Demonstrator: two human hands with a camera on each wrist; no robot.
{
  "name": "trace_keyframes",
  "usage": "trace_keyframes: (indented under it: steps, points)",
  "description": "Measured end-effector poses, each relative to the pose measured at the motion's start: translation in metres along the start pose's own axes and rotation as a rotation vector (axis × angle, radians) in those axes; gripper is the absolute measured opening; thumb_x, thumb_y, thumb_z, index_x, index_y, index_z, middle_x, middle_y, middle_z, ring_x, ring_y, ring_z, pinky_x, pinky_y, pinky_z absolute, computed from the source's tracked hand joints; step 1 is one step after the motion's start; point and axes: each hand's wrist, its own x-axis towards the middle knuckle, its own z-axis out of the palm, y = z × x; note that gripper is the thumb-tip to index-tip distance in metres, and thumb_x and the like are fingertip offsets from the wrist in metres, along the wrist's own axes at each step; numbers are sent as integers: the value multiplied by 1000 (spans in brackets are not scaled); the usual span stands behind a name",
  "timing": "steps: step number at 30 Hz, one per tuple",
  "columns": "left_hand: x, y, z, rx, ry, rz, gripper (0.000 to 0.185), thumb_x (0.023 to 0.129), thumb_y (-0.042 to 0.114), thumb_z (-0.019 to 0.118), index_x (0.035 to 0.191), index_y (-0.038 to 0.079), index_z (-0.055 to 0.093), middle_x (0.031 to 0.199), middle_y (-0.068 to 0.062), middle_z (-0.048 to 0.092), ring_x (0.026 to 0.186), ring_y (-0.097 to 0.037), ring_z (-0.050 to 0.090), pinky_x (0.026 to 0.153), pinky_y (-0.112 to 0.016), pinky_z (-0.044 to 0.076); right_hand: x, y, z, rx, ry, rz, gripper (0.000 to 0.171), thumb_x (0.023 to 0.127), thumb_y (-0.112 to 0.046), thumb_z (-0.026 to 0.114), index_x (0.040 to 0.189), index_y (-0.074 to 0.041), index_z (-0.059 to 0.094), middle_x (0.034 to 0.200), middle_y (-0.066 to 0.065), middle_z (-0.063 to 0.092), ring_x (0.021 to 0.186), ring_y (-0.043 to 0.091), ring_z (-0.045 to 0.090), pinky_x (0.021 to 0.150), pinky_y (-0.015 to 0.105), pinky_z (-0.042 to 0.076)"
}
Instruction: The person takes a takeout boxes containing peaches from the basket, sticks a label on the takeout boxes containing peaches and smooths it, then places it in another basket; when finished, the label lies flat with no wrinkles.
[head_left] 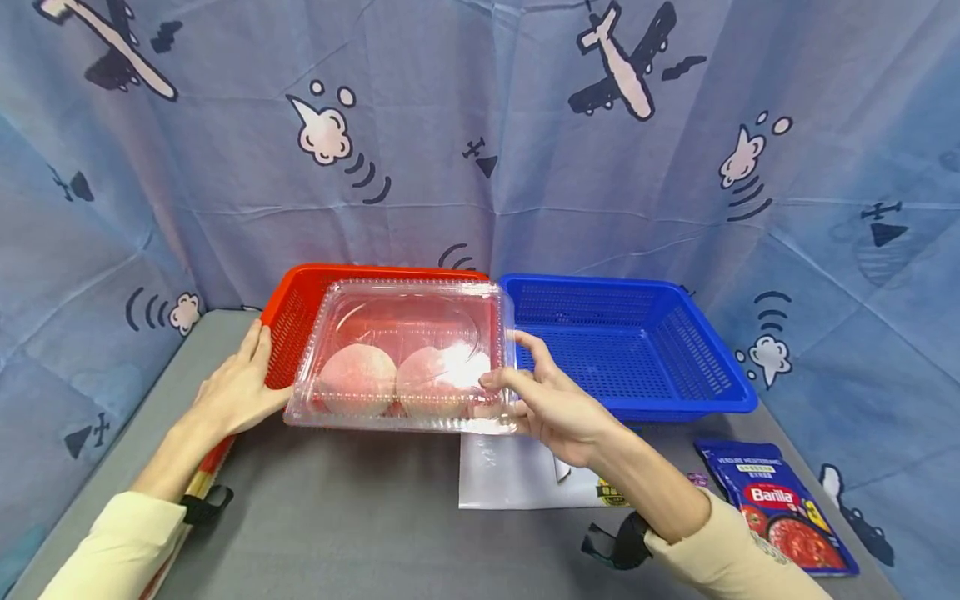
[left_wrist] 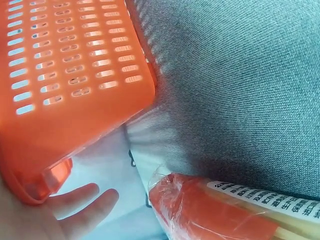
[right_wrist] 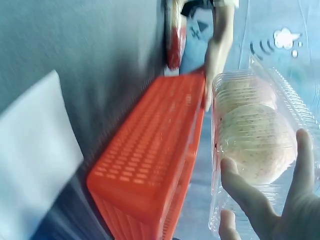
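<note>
A clear plastic clamshell box (head_left: pixel 401 358) holding two pale pink round buns is held above the front of a red mesh basket (head_left: pixel 300 292). My right hand (head_left: pixel 517 367) pinches the box's right edge between thumb and fingers. In the right wrist view those fingers (right_wrist: pixel 270 205) curl round the box (right_wrist: pixel 255 135) beside the red basket (right_wrist: pixel 150 150). My left hand (head_left: pixel 243 379) lies with straight fingers against the red basket's left front corner, next to the box's left edge. In the left wrist view the basket corner (left_wrist: pixel 65 75) sits over my open palm (left_wrist: pixel 75 205).
A blue mesh basket (head_left: pixel 690 408) stands right of the red one, with nothing seen inside. A white packet (head_left: pixel 510 475) lies under my right wrist, a Barilla sauce pouch (head_left: pixel 780 504) at the front right, and a red-wrapped package (head_left: pixel 206 475) under my left forearm. Blue curtains enclose the grey table.
</note>
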Motion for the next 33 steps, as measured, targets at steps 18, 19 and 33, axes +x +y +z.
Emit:
trace_keyframes:
  steps: [18, 19, 33]
  points:
    - [-2, 4, 0, -8, -4, -23, 126, 87, 83, 49, 160, -6, -4, 170, -23, -14, 140, -63, 31, 98, -76, 39, -41, 62, 20, 42, -221, 60, 79, 92, -11, 65, 153, -29, 17, 133, 15, 50, 101, 19, 68, 78, 36, 61]
    - [-2, 5, 1, -15, -1, -30, 127, 87, 83, 49, 160, -6, -4, 170, -23, -13, 141, -62, 31, 100, -76, 39, -41, 67, 21, 46, -224, 69, 79, 92, -11, 65, 153, -28, 17, 131, 14, 51, 100, 19, 68, 76, 35, 62]
    - [-2, 8, 1, -9, 8, -26, 126, 88, 82, 49, 160, -8, -2, 170, -25, -10, 140, -62, 33, 101, -75, 39, -24, 120, 27, 140, -177, 163, 75, 88, -4, 61, 144, -23, 15, 123, 18, 39, 94, 21, 66, 80, 43, 64]
